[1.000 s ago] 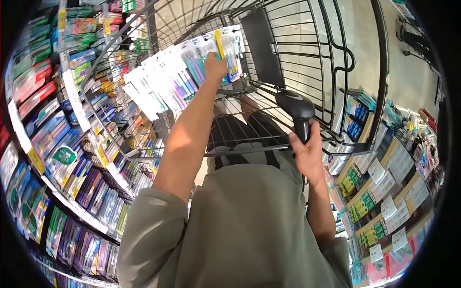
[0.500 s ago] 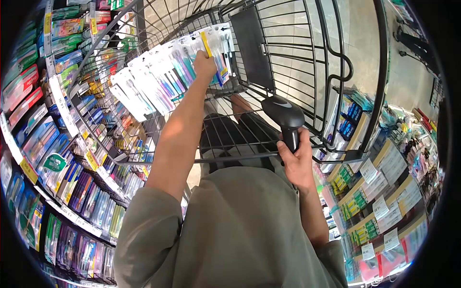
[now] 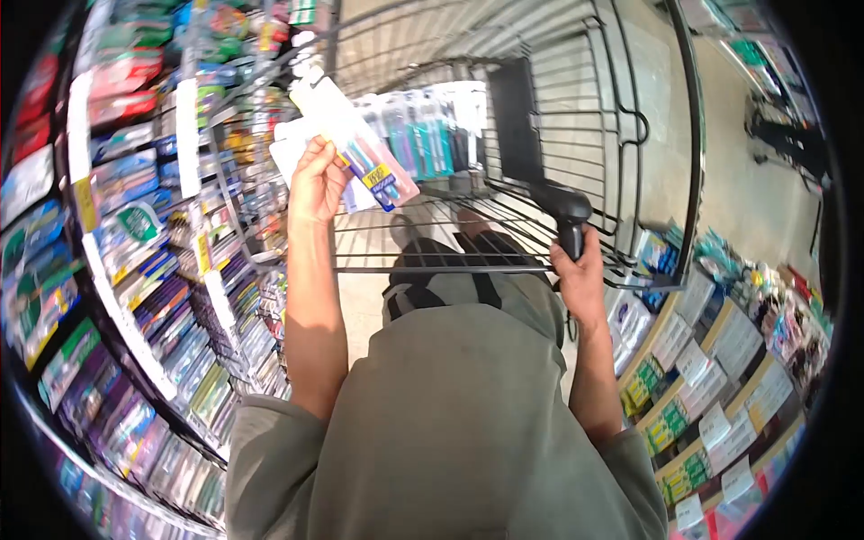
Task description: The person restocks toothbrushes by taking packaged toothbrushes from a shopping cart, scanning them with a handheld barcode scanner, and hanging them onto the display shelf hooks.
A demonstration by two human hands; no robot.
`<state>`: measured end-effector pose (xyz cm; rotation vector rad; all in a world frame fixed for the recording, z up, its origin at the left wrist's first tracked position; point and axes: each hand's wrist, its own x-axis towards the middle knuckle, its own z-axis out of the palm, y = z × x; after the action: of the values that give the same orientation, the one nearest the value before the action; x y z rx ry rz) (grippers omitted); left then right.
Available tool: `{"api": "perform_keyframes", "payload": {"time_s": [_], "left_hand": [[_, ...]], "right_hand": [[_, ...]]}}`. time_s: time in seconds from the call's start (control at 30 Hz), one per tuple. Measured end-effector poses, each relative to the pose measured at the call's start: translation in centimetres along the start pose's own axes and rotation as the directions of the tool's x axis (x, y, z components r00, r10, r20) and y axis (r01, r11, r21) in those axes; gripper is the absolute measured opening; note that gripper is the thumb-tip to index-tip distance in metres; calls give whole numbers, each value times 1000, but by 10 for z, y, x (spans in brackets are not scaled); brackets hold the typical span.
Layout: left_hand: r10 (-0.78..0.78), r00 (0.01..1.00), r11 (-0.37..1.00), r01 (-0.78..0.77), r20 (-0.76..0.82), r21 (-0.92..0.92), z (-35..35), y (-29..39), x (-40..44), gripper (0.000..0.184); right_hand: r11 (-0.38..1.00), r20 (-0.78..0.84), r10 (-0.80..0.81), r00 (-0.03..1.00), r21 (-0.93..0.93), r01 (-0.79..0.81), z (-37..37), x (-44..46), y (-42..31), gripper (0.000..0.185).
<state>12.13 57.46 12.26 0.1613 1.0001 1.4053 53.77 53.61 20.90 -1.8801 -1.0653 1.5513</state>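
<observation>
My left hand (image 3: 317, 184) is closed on a toothbrush pack (image 3: 382, 175), raised above the left part of the shopping cart (image 3: 441, 269). The pack is tilted and has a yellow and blue label. Beyond it, a row of more toothbrush packs (image 3: 421, 135) rests in the cart's basket, partly hidden by the held pack. My right hand (image 3: 580, 279) is wrapped around the grip of a black barcode scanner (image 3: 565, 205) at the cart's near right edge. The scanner's head points up and left.
Shelves of packaged goods (image 3: 171, 306) with price strips run along the left side. On the right stand more shelves with boxes and price cards (image 3: 693, 369). A black flap (image 3: 515, 121) is fixed in the cart. Tiled floor (image 3: 666, 117) shows beyond the cart.
My left hand has drawn a toothbrush pack out of the row, bringing it left and closer to me. The view has turned, and my right hand still holds the scanner.
</observation>
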Motion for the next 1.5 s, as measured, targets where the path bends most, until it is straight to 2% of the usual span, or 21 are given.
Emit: {"api": "perform_keyframes", "payload": {"time_s": [0.03,0.07,0.1,0.13,0.17,0.2,0.27,0.33,0.4,0.47,0.53,0.6,0.67,0.77,0.93,1.0,1.17,1.3,1.4,1.47,1.5], "left_hand": [[50,999,998,-50,1,-30,10,17,-19,29],[69,993,988,-82,-97,-132,17,29,-35,36],[65,995,972,-79,-72,-221,23,43,-54,35],[121,992,966,-125,-33,-225,12,50,-69,36],[206,960,943,-247,-192,-223,16,58,-78,38],[267,918,917,-336,-293,-215,19,70,-86,31],[464,838,839,-520,-288,-159,2,93,-104,22],[658,686,721,-693,-312,-3,18,133,-136,14],[803,393,550,-778,-449,304,21,166,-159,12],[881,143,396,-744,-450,538,30,200,-193,17],[916,-58,225,-743,-396,630,19,228,-219,18],[921,-153,168,-674,-359,719,4,252,-246,19],[926,-184,141,-640,-329,755,-5,276,-264,21],[936,-206,85,-651,-284,754,-21,315,-271,22],[950,-222,31,-632,-219,775,-34,365,-273,25],[937,-287,-3,-580,-201,814,-29,376,-273,26],[938,-291,-20,-583,-186,813,-25,393,-269,27],[920,-308,8,-604,-243,797,-21,398,-268,26],[914,-305,20,-626,-268,780,-23,403,-270,25],[915,-296,12,-657,-272,754,-24,407,-271,24],[916,-309,-4,-647,-257,762,-28,412,-271,24]], "right_hand": [[995,6,-49,999,-84,50,-1,-1,-3,39],[994,7,-31,999,-108,32,1,-7,-18,44],[984,-3,-96,995,-152,94,-5,-4,0,53],[937,-53,-87,995,-344,64,-20,4,34,60],[953,-44,-129,991,-281,112,-22,6,40,63],[964,-35,18,999,-266,-27,-2,-17,-21,66],[979,30,-164,986,-114,166,-28,22,54,61],[980,-11,-77,997,-184,74,-13,7,24,59],[992,53,-97,994,-71,100,-7,1,11,57],[990,41,-88,995,-105,92,-3,0,8,51],[979,103,-156,982,-115,168,-19,20,35,45],[972,97,-206,974,-91,215,-18,21,39,39],[968,91,-230,969,-82,237,-9,8,21,26],[979,71,-171,983,-96,178,-5,0,15,35],[974,15,-214,977,-70,214,0,-5,14,36],[976,2,-207,978,-68,207,-2,-4,18,37],[968,42,-249,967,-7,250,-14,17,42,38],[968,64,-249,966,-10,250,-10,5,26,39],[983,110,-177,978,-21,180,-6,-5,14,39],[958,111,-283,953,-8,286,-6,-1,19,25],[958,108,-283,953,-11,286,-7,-1,20,25]]}}
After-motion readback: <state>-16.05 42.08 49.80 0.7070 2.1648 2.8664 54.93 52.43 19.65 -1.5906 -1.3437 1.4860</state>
